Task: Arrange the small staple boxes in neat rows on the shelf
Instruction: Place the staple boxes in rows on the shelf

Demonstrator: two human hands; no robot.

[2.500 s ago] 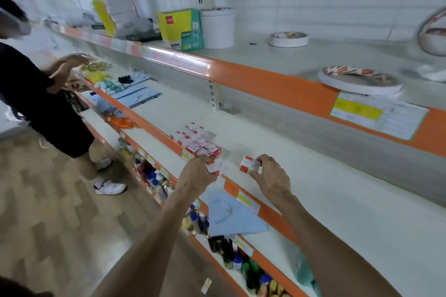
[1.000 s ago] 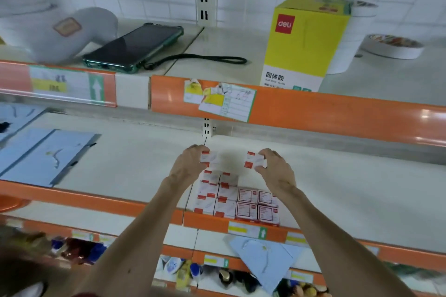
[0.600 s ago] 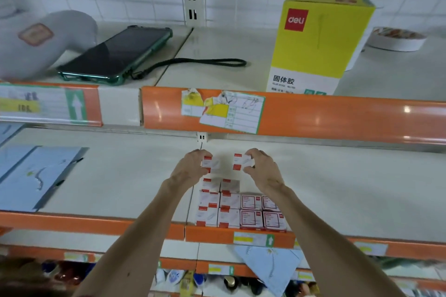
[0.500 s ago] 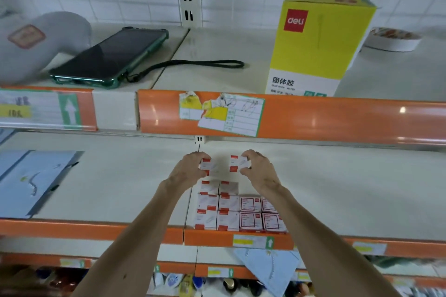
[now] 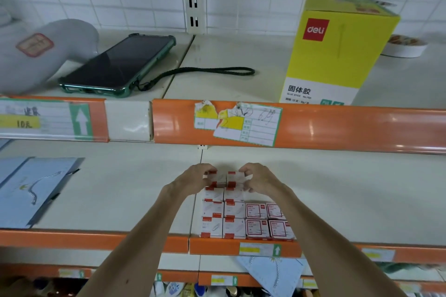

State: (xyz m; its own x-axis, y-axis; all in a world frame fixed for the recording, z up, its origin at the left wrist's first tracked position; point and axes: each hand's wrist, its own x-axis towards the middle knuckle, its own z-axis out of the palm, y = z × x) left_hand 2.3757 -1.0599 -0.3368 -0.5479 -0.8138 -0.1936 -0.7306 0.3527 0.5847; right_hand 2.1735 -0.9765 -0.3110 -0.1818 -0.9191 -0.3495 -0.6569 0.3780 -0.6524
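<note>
Though small, red-edged white staple boxes [image 5: 235, 210]

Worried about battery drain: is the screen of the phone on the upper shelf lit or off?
Off: the phone lies face up on the upper shelf, its screen uniformly dark, with only faint reflections.

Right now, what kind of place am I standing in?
Most likely a stationery shop: orange shelf rails carrying price labels, small staple boxes laid in rows, and a yellow Deli glue-stick carton above.
</note>
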